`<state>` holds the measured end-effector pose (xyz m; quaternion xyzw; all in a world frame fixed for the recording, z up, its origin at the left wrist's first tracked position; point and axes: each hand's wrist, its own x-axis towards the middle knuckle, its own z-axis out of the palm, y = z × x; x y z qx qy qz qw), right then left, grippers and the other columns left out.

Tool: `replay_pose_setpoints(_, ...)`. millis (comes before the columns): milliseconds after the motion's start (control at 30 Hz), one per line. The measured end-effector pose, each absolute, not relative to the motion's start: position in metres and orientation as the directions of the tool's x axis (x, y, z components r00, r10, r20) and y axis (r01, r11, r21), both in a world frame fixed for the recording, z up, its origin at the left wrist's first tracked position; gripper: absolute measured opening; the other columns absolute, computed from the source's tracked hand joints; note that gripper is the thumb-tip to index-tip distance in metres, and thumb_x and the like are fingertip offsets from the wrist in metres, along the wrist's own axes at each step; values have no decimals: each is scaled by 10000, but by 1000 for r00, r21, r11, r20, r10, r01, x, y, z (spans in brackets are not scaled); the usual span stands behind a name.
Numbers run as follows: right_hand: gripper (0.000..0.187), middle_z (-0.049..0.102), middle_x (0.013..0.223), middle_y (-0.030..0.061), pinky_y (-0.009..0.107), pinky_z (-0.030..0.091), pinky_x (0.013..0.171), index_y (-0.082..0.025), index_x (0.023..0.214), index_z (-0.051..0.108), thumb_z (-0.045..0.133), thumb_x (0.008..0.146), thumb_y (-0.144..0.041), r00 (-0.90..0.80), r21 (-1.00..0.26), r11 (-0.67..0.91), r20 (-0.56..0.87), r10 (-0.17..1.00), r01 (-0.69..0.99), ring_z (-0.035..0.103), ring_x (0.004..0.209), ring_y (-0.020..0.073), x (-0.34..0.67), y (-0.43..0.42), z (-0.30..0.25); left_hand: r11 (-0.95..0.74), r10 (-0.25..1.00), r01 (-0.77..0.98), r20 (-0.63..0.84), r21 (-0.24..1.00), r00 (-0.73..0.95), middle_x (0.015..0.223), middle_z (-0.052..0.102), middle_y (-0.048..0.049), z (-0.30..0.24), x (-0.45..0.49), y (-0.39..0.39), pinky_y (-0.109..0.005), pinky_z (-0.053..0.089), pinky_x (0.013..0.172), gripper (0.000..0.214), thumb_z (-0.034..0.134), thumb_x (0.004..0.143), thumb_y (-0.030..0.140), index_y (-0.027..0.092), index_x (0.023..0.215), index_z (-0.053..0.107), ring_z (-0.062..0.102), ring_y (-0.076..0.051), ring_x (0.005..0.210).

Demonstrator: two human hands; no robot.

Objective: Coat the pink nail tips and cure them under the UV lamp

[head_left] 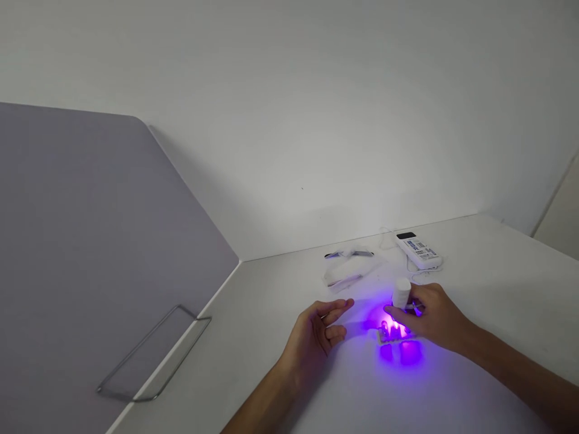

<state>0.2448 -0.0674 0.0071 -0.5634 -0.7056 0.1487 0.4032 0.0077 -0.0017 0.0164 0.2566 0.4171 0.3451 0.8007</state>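
the strip [392,334] lies flat on the bench [497,283], just in front of the person and a little to their right, washed in violet light. a few small upright pieces stand in a row on it; the glare makes them too bright to tell what they are. two violet patches fall on the bench just nearer the person.

the lamp [401,293], a short white cylinder, sits directly above the strip with its lit end tilted down at it. the right hand [432,316] has it, grip closed round the body with thumb and fingers, knuckles low and close to the bench. whether lamp and strip touch cannot be told.

the left hand [316,331] rests on the bench just left of the strip, holding nothing, grip apart, palm turned half up and fingers loosely curled toward the glow.

judging by this, the step in hand is lighting the strip from close above. what follows calls for a steady lamp held over the whole row, and for the free hand to stay out of the beam or pin the strip's edge if it slides.

behind, near the wall [316,120], lie a white box [418,248] with a printed label, a thin cable [420,274] by it, and a clear packet [346,268]. a grey panel [90,241] with a wire foot [154,355] closes the bench's left side.
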Motion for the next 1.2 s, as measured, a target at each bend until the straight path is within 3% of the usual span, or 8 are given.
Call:
replay_pose_setpoints(133, 333, 512, 514, -33, 231, 341, 449, -203, 635, 542, 612, 885, -410, -53, -655, 303, 372, 927, 692, 419, 459, 106, 245, -67, 6, 644, 756, -328, -509, 691, 412, 1221, 680, -144, 13, 9, -1, -208, 543, 509, 221, 485, 873, 62, 91, 847, 702, 572, -79, 440)
replay_pose_setpoints(300, 369, 452, 482, -57, 222, 325, 448, -211, 597, 456, 626, 870, -391, -51, -619, 341, 437, 898, 707, 404, 434, 92, 244, -67, 8, 645, 757, -341, -509, 684, 410, 1240, 670, -140, 9, 8, 1, -211, 554, 524, 220, 485, 863, 43, 92, 878, 699, 580, -78, 449)
replay_pose_setpoints(600, 317, 524, 505, -39, 213, 364, 453, -206, 634, 537, 624, 875, -393, -80, -643, 337, 394, 916, 688, 464, 444, 100, 243, -69, 9, 596, 782, -319, -443, 737, 438, 1249, 659, -159, 11, 5, -3, -247, 567, 584, 208, 528, 834, 68, 115, 931, 707, 605, -86, 487)
replay_pose_setpoints(800, 334, 503, 495, -46, 215, 345, 447, -201, 638, 575, 626, 884, -422, -75, -610, 344, 421, 904, 714, 435, 437, 95, 244, -68, 8, 593, 779, -309, -432, 744, 455, 1242, 664, -149, 10, 4, -4, -250, 556, 593, 207, 527, 829, 89, 119, 912, 713, 597, -79, 480)
replay_pose_setpoints(1200, 314, 521, 505, -50, 214, 351, 453, -204, 642, 535, 624, 893, -369, -109, -593, 374, 433, 895, 713, 446, 437, 89, 244, -67, 7, 631, 754, -313, -465, 710, 465, 1258, 651, -173, 10, 6, -2, -265, 546, 577, 221, 503, 818, 121, 99, 895, 709, 596, -94, 472)
